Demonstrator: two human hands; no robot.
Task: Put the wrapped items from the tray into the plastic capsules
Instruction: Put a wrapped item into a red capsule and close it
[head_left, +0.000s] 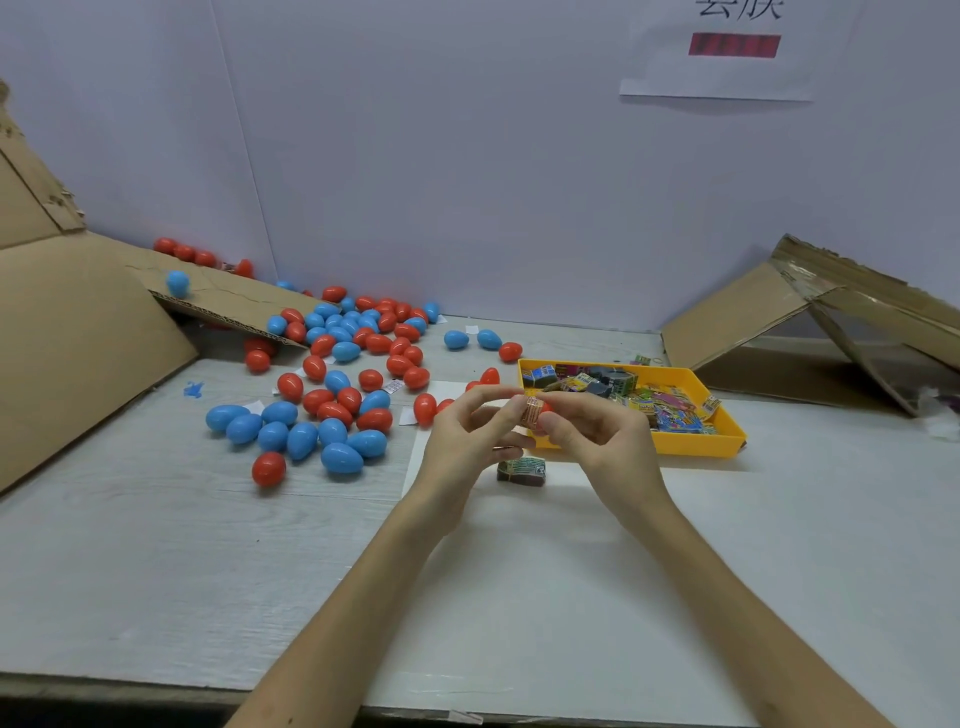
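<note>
Two bare arms came up from the near edge of the table (156, 545). The left hand (467, 436) and the right hand (597, 441) met in the air above one white sheet (566, 483). Between them was one small wrapped item (531, 410). Each grip was pinched on it, the left finger tips on its left side and the right finger tips on its right side. A bit of red showed just behind it, and it was hard to tell what that was.

One second wrapped item (522, 472) lay flat on the sheet, just under the hands.

Behind the right hand sat one yellow tray (696, 444). It held a pile of wrapped items (660, 408), too many to count.

To the left, red and blue capsules (332, 431) lay all over the table, shaped like eggs. They were too many to count. Two blue ones and one red one lay apart from the rest, near the far left corner of the tray. One blue capsule (177, 283) sat alone on a cardboard flap, and four red ones lay in a row by the wall behind it.

One big left cardboard piece (78, 338) leaned at the left side. One right cardboard piece (831, 322) sat far to the right. One paper notice (727, 52) hung high on the wall.
</note>
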